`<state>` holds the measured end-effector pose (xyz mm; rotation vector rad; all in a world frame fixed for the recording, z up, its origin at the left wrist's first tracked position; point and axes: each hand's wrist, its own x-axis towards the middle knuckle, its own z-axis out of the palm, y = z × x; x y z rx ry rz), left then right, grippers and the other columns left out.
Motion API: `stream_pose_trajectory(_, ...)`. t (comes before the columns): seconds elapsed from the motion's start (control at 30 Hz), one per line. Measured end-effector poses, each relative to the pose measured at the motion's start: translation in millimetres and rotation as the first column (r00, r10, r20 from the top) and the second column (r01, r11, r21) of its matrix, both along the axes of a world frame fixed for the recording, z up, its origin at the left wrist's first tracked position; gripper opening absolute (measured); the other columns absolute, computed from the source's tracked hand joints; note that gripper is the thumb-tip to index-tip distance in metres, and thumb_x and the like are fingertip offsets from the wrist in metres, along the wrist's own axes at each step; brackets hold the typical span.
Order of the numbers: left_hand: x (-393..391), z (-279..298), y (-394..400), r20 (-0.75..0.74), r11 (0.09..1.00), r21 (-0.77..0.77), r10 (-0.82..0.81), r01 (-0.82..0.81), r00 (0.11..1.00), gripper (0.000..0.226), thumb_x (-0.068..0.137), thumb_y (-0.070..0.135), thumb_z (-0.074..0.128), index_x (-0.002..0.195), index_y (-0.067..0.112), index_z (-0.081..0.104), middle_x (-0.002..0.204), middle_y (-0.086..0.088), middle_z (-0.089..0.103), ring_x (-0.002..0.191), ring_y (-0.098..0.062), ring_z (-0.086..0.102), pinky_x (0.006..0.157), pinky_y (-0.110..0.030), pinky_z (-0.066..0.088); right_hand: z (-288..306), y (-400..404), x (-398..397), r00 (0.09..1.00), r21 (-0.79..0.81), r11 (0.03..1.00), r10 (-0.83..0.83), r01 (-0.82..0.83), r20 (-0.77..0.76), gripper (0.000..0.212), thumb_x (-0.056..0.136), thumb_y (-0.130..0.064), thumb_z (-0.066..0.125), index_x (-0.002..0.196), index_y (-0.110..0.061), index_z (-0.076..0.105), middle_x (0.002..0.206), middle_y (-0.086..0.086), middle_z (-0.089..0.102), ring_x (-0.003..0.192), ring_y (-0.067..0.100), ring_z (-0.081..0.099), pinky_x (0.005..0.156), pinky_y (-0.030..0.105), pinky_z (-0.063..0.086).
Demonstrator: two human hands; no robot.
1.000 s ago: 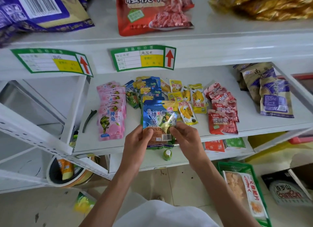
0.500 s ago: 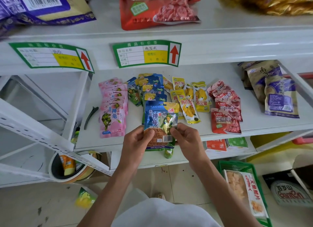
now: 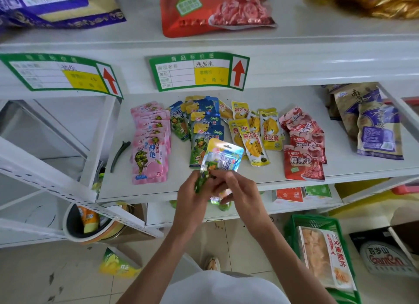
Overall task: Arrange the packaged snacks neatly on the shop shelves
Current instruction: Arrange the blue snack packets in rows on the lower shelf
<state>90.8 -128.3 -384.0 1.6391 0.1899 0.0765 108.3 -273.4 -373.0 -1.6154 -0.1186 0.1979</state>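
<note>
While gripping the pouch (image 3: pixel 221 158), both hands (image 3: pixel 192 190) meet.

Two hands (image 3: pixel 192 191) (image 3: pixel 240 189), one held packet (image 3: pixel 221 158). Two price tags (image 3: pixel 199 71) (image 3: pixel 61 74). One clip (image 3: pixel 120 152). One green crate (image 3: pixel 292 231). Shelf packets overlap; exact counts unclear.

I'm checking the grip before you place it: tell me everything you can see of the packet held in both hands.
The blue packet is a small glossy foil-look pouch with a yellow top edge, a hang hole and blurred turtle artwork. It is tilted, top leaning away toward the blue packet row, over the front of the white shelf. The left hand and right hand both pinch its lower end, which looks crumpled. The print cannot be read.
</note>
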Motion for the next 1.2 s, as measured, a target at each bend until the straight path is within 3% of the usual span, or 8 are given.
stream_pose_trajectory(0.07, 5, -11, 12, -0.047, 0.998, -0.029, 0.049, -0.051, 0.998, 0.013, 0.096, 0.035, 0.067, 0.095, 0.022, 0.072, 0.087, -0.003, 0.076, 0.081, -0.020, 0.072, 0.070, -0.033, 0.054, -10, -2, 3, 0.998, -0.087, 0.994, -0.064, 0.065, 0.009, 0.014, 0.106, -0.020, 0.060, 0.120, -0.018, 0.061, 0.083, 0.001, 0.070, 0.070, 0.019, 0.070, 0.054, 0.031, 0.053)
stream_pose_trajectory(0.27, 28, -34, 33, -0.160, 0.995, -0.103, -0.013, -0.004, 0.987, 0.007, 0.098, 0.020, 0.072, 0.104, 0.016, 0.071, 0.095, -0.004, 0.080, 0.088, -0.017, 0.076, 0.074, -0.029, 0.060, -42, -2, 34, 0.987, -0.487, 0.869, -0.145, 0.090, -0.076, 0.038, 0.096, -0.049, 0.070, 0.123, -0.030, 0.053, 0.079, -0.003, 0.069, 0.072, 0.013, 0.069, 0.063, 0.037, 0.056)
stream_pose_trajectory(0.43, 54, -71, 51, -0.012, 0.944, 0.328, -0.031, 0.034, 0.999, 0.037, 0.088, 0.045, 0.080, 0.116, 0.027, 0.064, 0.096, 0.004, 0.073, 0.086, -0.012, 0.070, 0.074, -0.039, 0.058, -61, 7, 71, 0.998, -0.641, 0.766, -0.070, 0.050, -0.006, 0.025, 0.099, -0.033, 0.067, 0.079, -0.021, 0.058, 0.067, -0.003, 0.059, 0.061, 0.021, 0.052, 0.057, 0.034, 0.040)
stream_pose_trajectory(0.53, 61, -79, 51, 0.100, 0.824, 0.560, 0.039, -0.089, 0.994, 0.077, 0.087, 0.038, 0.082, 0.151, 0.012, 0.048, 0.118, -0.002, 0.059, 0.107, -0.013, 0.057, 0.087, -0.024, 0.046, -64, 12, 91, 0.999, -0.714, 0.699, -0.041, 0.031, 0.003, 0.024, 0.098, -0.035, 0.067, 0.081, -0.018, 0.061, 0.077, 0.004, 0.066, 0.073, 0.028, 0.062, 0.063, 0.038, 0.051)
stream_pose_trajectory(0.67, 62, -84, 54, 0.145, 0.838, 0.543, -0.026, -0.057, 0.989, 0.072, 0.081, 0.063, 0.076, 0.140, 0.024, 0.061, 0.117, 0.005, 0.056, 0.109, -0.015, 0.056, 0.091, -0.034, 0.050, -60, 12, 118, 0.996, -0.800, 0.595, -0.002, -0.073, -0.093, 0.026, 0.094, -0.049, 0.067, 0.099, -0.023, 0.067, 0.090, 0.002, 0.073, 0.083, 0.023, 0.071, 0.073, 0.036, 0.058)
stream_pose_trajectory(0.87, 66, -94, 57, 0.162, 0.729, 0.684, -0.112, -0.030, 0.980, 0.066, 0.074, 0.067, 0.074, 0.127, 0.026, 0.070, 0.125, -0.002, 0.061, 0.112, -0.021, 0.058, 0.097, -0.045, 0.051, -42, 17, 164, 0.987, -0.798, 0.595, -0.163, 0.099, 0.001, 0.046, 0.099, -0.060, 0.056, 0.115, -0.017, 0.055, 0.092, 0.004, 0.066, 0.084, 0.025, 0.067, 0.066, 0.033, 0.051)
stream_pose_trajectory(1.03, 64, -94, 54, 0.163, 0.726, 0.685, -0.074, -0.059, 0.984, 0.063, 0.073, 0.058, 0.080, 0.127, 0.025, 0.072, 0.127, 0.000, 0.057, 0.112, -0.018, 0.056, 0.096, -0.038, 0.049, -33, 36, 196, 0.984, -0.821, 0.568, -0.170, 0.056, -0.051, 0.034, 0.097, -0.046, 0.065, 0.084, -0.014, 0.068, 0.081, 0.004, 0.067, 0.075, 0.027, 0.065, 0.056, 0.027, 0.042)
stream_pose_trajectory(1.2, 62, -95, 53, 0.195, 0.706, 0.702, -0.072, -0.088, 0.978, 0.062, 0.075, 0.055, 0.081, 0.126, 0.023, 0.072, 0.127, -0.001, 0.058, 0.111, -0.017, 0.054, 0.095, -0.038, 0.047, -17, 34, 209, 0.986, -0.594, 0.793, -0.167, 0.137, 0.006, 0.015, 0.100, -0.031, 0.064, 0.105, -0.017, 0.066, 0.088, 0.004, 0.069, 0.074, 0.020, 0.062, 0.061, 0.030, 0.046)
